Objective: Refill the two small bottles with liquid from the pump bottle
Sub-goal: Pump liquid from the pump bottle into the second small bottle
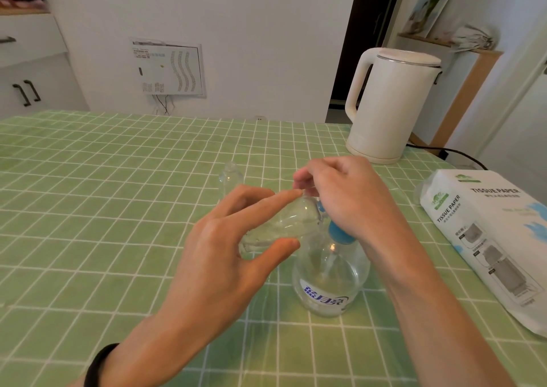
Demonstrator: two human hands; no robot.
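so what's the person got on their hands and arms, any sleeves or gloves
No gloves and no sleeves in view: both forearms are bare. The left hand has a black band around its wrist at the bottom edge of the picture. The right hand shows no rings, watch or band.

Pump bottle (330, 280): on the table (118, 209), near the front, right of centre.
Tilted small bottle (281, 226): above the table, just left of the pump head, between the two hands.
Second small bottle (231, 176): upright on the table, behind the hands.
Kettle (390, 105): far right, behind everything.
Tissue pack (497, 238): right edge, before the kettle.
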